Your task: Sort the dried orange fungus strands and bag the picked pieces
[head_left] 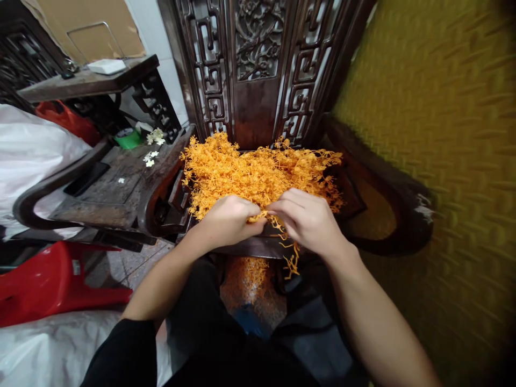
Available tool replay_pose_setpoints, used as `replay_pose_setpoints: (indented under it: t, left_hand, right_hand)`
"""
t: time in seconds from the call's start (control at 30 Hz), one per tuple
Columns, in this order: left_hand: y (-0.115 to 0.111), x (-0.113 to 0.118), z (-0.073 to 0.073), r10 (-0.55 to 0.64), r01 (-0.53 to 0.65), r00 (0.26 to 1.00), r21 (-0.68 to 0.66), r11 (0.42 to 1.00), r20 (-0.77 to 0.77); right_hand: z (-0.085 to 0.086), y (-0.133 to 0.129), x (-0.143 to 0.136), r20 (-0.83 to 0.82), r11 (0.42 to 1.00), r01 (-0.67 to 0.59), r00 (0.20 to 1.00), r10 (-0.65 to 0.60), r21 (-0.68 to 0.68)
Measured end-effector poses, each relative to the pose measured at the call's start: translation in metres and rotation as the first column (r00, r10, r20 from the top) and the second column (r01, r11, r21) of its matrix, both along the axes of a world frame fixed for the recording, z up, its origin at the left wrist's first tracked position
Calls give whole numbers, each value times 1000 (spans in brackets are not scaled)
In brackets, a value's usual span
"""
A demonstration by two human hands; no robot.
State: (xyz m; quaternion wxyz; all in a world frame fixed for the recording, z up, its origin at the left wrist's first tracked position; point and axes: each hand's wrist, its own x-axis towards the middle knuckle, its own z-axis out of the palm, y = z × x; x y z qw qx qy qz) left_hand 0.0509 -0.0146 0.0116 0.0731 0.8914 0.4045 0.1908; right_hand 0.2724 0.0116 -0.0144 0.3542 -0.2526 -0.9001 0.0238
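Observation:
A large heap of orange branching plastic pieces [245, 172] covers the seat of a dark carved wooden chair [256, 102]. At the heap's front edge, my left hand [234, 217] is closed on an orange piece [258, 217] that shows between its thumb and fingers. My right hand [304, 215] is right beside it, its fingertips pinched on the same orange strands. A thin orange strand [292, 263] hangs below my right hand, over the seat's front edge. Where the two hands meet, the fingers partly hide the piece.
Orange bits lie in a container [253, 290] between my legs. To the left are a wooden chair [100, 199] with green tape [129, 138] and small white pieces [155, 137], a red stool [60, 279] and white sacks [36, 156]. A yellow textured surface [443, 134] rises at the right.

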Motion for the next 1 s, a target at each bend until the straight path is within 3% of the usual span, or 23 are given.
replay_pose_setpoints:
  t: [0.17, 0.33, 0.4, 0.47, 0.53, 0.6, 0.67, 0.73, 0.87, 1.0]
  left_hand:
    - [2, 3, 15, 9, 28, 991, -275, 961, 132]
    - [6, 3, 25, 145, 44, 951, -585, 810, 272]
    - [5, 0, 30, 131, 112, 935, -625, 773, 329]
    - [0, -6, 35, 8, 274, 913, -628, 729, 408]
    - [-4, -12, 37, -76, 390, 871, -587, 709, 486]
    - [-5, -15, 32, 29, 344, 832, -556, 756, 554]
    - [-1, -13, 22, 220, 246, 750, -572, 783, 624]
    - [7, -8, 9, 341, 233, 635, -592, 771, 694]
    - [21, 4, -7, 464, 295, 438, -610, 736, 770]
    - [26, 12, -9, 554, 272, 308, -630, 728, 773]
  right_hand:
    - [0, 3, -1, -99, 996, -55, 994, 49, -68]
    - [1, 4, -4, -213, 994, -61, 976, 39, -96]
    - [0, 10, 4, -226, 995, -23, 974, 1, -97]
    - [-1, 17, 17, -285, 993, 93, 952, -111, -76]
    - [-4, 22, 30, -420, 961, 259, 865, -273, -92]
    - [-7, 23, 37, -504, 929, 314, 781, -369, -194]
    - [-11, 20, 34, -529, 913, 243, 753, -391, -328]
    - [-15, 17, 26, -563, 876, 117, 724, -397, -468]
    - [-16, 16, 12, -670, 778, -119, 598, -440, -617]
    - [-10, 17, 3, -728, 675, -345, 532, -431, -652]
